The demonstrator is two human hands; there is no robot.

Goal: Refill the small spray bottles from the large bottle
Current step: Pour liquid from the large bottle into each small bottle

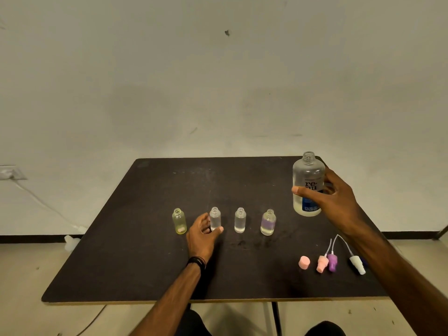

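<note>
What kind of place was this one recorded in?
Probably a bare indoor room used as a makeshift workspace: a plain scuffed wall, a dark table against it, and a wall socket with a trailing cable.

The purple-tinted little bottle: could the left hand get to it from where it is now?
Probably yes, though not directly. The left hand grips the second clear small bottle, and another clear bottle stands between it and the purple-tinted bottle. It would have to let go and pass in front.

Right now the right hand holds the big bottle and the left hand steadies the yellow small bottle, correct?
Not quite. In the head view the left hand holds the clear small bottle beside the yellow one. The right hand does hold the big bottle.
</note>
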